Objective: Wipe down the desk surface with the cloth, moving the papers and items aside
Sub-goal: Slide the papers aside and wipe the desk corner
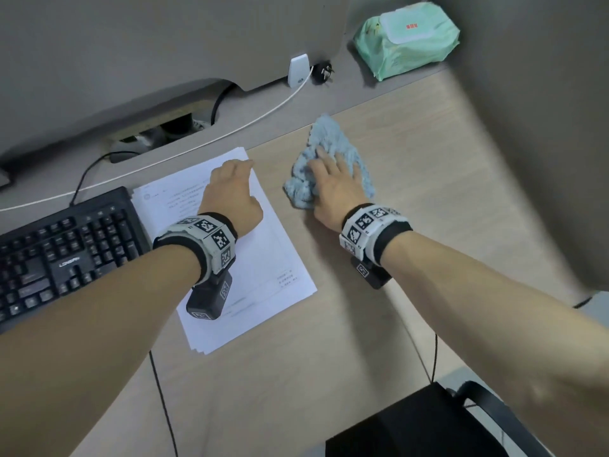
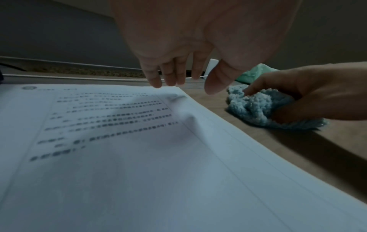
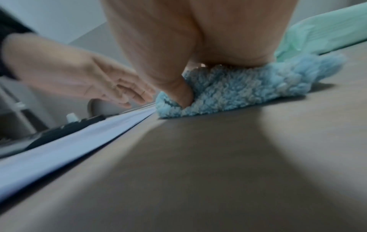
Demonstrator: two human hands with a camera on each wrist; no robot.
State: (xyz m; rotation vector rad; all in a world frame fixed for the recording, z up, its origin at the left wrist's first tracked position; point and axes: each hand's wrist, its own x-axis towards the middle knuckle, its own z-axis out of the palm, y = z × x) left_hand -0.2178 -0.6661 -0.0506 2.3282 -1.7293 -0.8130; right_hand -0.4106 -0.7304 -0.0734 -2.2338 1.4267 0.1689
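Observation:
A stack of white printed papers point(image 1: 263, 258) lies on the wooden desk point(image 1: 412, 199), just right of the keyboard. My left hand point(image 1: 235, 171) is over the stack's far right corner, fingers loose and hanging down; in the left wrist view its fingertips point(image 2: 157, 83) are at the papers' point(image 2: 139, 157) far edge, holding nothing. A crumpled light blue cloth point(image 1: 329, 140) sits on the desk to the right of the papers. My right hand point(image 1: 331, 159) lies on top of it and presses it down. The thumb digs into the cloth's point(image 3: 238, 87) folds and grips it.
A black keyboard point(image 1: 59, 255) is at the left, touching the papers' edge. A green wet-wipes pack point(image 1: 405, 37) lies at the back right. A white cable point(image 1: 230, 130), a white adapter point(image 1: 298, 69) and a black plug point(image 1: 323, 72) run along the back. A black chair point(image 1: 428, 423) stands in front.

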